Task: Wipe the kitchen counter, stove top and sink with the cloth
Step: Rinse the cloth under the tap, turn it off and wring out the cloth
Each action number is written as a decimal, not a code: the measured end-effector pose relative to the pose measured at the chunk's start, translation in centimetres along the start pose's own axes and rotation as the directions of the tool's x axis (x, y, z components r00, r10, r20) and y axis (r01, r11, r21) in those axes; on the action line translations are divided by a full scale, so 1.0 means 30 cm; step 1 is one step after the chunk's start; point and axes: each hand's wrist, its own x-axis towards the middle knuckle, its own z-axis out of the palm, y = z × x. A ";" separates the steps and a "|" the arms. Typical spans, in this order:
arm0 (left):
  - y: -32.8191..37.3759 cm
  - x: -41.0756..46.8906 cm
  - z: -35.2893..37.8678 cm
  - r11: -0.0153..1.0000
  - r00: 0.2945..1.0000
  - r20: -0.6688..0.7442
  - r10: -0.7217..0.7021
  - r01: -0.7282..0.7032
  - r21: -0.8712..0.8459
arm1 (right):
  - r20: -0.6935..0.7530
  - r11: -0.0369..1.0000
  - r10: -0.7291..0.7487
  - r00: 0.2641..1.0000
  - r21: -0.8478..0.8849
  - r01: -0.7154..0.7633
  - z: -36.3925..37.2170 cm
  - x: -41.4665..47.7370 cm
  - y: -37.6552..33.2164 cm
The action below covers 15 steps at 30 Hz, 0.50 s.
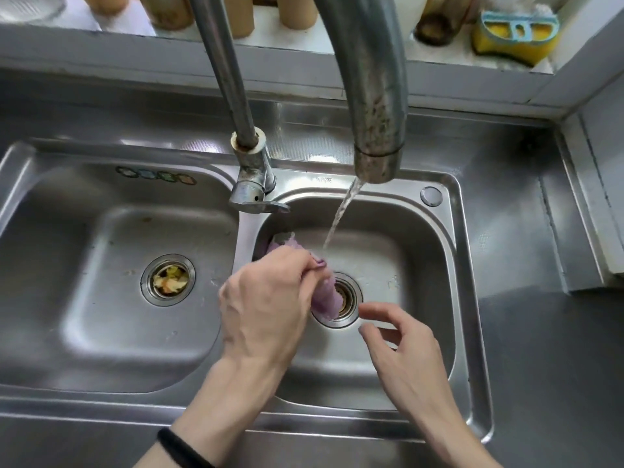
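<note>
HEAD CAMERA: A person's left hand (266, 298) grips a bunched purple cloth (326, 295) over the right basin of a stainless-steel double sink (467, 298), its fingers curled round the fabric. One end of the cloth sticks out behind the knuckles toward the basin's back left corner. The other end hangs below the fist over the edge of the right drain (349, 298). A thin stream of water (341, 214) runs from the wide, stained faucet spout (374, 96) and lands at the cloth just beside the left hand's fingertips. The right hand (405, 352) hovers over the same basin and holds nothing. Its fingers are loosely bent and spread, the tips near the drain and apart from the cloth. A black band (182, 447) circles the left wrist.

In the left basin, the drain strainer (167, 279) holds yellowish food scraps. The faucet's lever handle (258, 201) sits on the rim between the two basins, pointing right. A row of small coloured stickers (155, 175) marks the rim behind the left basin, and a round cap (431, 196) sits at the rim's back right corner. The steel bench (547, 349) surrounds the sink. On the ledge behind, at upper right, a yellow sponge (499, 50) rests with a pale blue holder (518, 28) over it, beside a dark brown container (435, 28). The other containers along the ledge are too blurred to tell.
</note>
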 end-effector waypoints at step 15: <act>0.039 0.039 0.024 0.967 1.000 0.006 -0.021 0.022 -0.254 | 0.014 0.987 0.082 0.997 0.140 -0.084 0.028 0.019 -0.023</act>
